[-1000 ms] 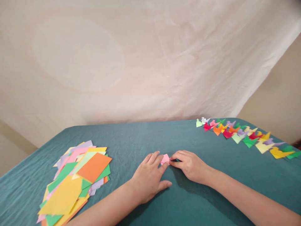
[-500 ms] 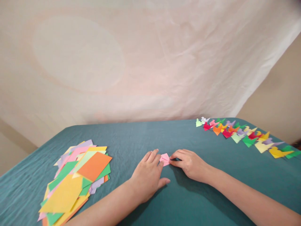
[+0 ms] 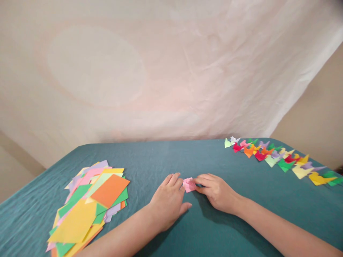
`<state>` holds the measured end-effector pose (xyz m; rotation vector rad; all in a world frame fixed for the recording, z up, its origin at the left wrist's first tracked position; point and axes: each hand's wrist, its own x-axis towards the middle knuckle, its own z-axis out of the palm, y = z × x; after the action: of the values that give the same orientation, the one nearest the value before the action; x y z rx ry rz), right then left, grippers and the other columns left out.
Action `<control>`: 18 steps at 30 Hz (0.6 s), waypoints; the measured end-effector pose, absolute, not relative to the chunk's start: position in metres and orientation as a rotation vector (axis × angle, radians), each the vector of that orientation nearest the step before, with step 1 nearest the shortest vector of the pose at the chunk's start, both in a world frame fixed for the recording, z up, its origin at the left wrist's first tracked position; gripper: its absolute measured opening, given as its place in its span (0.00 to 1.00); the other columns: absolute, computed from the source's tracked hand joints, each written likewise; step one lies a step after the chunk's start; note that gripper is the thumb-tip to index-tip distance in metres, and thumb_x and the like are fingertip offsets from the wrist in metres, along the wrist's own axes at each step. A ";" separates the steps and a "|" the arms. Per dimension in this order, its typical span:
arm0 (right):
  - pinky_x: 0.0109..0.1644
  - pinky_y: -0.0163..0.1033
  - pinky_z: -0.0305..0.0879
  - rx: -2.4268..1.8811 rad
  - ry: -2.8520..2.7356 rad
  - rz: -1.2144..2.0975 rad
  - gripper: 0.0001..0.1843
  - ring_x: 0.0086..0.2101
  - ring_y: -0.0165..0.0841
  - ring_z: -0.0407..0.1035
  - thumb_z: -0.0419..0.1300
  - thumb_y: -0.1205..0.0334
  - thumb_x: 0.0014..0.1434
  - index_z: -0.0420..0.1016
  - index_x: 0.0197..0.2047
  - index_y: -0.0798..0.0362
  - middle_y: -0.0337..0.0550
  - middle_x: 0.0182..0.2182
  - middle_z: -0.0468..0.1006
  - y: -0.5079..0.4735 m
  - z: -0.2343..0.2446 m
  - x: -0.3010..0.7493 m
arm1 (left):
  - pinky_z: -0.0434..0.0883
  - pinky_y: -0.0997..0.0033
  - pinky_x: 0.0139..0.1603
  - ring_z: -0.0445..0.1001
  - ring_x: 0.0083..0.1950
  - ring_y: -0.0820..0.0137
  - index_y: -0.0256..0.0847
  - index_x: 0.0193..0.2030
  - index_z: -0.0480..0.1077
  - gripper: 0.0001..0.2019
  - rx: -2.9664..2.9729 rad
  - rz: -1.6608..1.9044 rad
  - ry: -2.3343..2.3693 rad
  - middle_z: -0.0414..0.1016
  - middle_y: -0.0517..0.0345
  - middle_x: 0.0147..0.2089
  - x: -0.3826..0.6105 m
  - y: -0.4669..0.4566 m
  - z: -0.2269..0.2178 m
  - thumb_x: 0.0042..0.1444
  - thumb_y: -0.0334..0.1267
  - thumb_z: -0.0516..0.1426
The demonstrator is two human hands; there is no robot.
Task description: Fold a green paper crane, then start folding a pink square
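Observation:
A small folded pink paper (image 3: 189,185) lies on the teal tablecloth (image 3: 166,157) in the middle of the table. My left hand (image 3: 167,201) rests flat beside it, fingers stretched out, fingertips touching its left edge. My right hand (image 3: 215,192) is on its right side, fingers drawn together and pinching the paper's right edge. Most of the paper shows between the two hands.
A loose pile of coloured paper squares (image 3: 88,200), with an orange sheet on top, lies at the left. Several folded paper figures (image 3: 278,159) in many colours run in a row along the back right edge. A pale cloth (image 3: 160,71) hangs behind the table.
The pink paper has been folded smaller and now lies flatter between my fingertips. Both hands have stayed in nearly the same place; the view has tipped slightly.

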<state>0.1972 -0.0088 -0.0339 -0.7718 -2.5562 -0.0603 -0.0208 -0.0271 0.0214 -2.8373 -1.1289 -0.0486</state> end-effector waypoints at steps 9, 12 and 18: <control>0.45 0.44 0.65 -0.777 -2.570 0.023 0.15 0.42 0.36 0.66 0.47 0.72 0.60 0.70 0.47 0.57 0.51 0.42 0.74 -0.011 -0.034 0.191 | 0.55 0.56 0.59 0.61 0.56 0.57 0.33 0.46 0.70 0.19 -2.866 -0.109 -1.069 0.69 0.46 0.48 -0.022 -0.021 0.013 0.58 0.48 0.51; 0.44 0.43 0.65 -0.798 -2.580 0.030 0.15 0.42 0.36 0.65 0.48 0.71 0.60 0.70 0.47 0.55 0.50 0.42 0.74 -0.010 -0.034 0.190 | 0.55 0.57 0.58 0.62 0.54 0.58 0.33 0.44 0.70 0.15 -2.833 -0.134 -1.092 0.70 0.47 0.46 -0.019 -0.021 0.012 0.60 0.42 0.50; 0.44 0.42 0.65 -0.818 -2.590 0.030 0.14 0.42 0.35 0.65 0.50 0.69 0.61 0.71 0.47 0.54 0.49 0.41 0.74 -0.010 -0.033 0.189 | 0.54 0.58 0.59 0.57 0.60 0.59 0.37 0.58 0.59 0.21 -2.833 -0.236 -1.120 0.64 0.48 0.55 -0.017 -0.022 0.004 0.61 0.44 0.49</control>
<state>0.1887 -0.0101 -0.0334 -0.8181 -2.5900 0.0298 -0.0166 -0.0218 0.0039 -2.8327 -1.1202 -0.2360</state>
